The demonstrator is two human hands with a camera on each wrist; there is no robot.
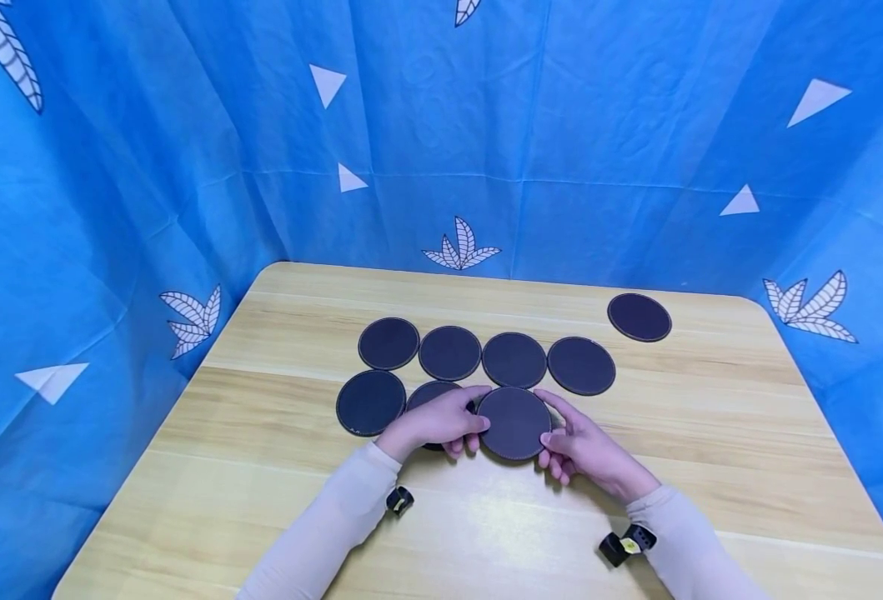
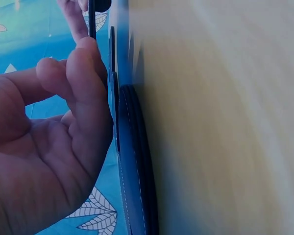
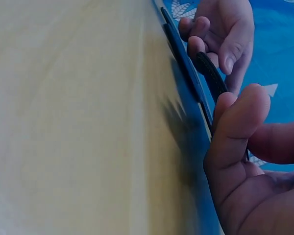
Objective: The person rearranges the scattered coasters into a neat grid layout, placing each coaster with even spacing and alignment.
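A round dark coaster (image 1: 514,423) with a stitched rim is held just above the table, between both hands. My left hand (image 1: 444,417) grips its left edge, the thumb on the near side and a finger reaching to the far edge. My right hand (image 1: 584,442) pinches the right edge the same way. In the right wrist view the held coaster (image 3: 213,76) appears edge-on, raised off the wood. Beneath the left hand, another coaster (image 1: 420,398) is partly covered. Left of it lies one more coaster (image 1: 370,403), whose edge looks layered in the left wrist view.
Behind the hands runs a row of several similar coasters, from the leftmost coaster (image 1: 388,343) to the rightmost coaster (image 1: 581,366). A separate coaster (image 1: 639,317) lies at the far right of the wooden table (image 1: 711,467). A blue patterned curtain (image 1: 441,108) surrounds the table's back and sides.
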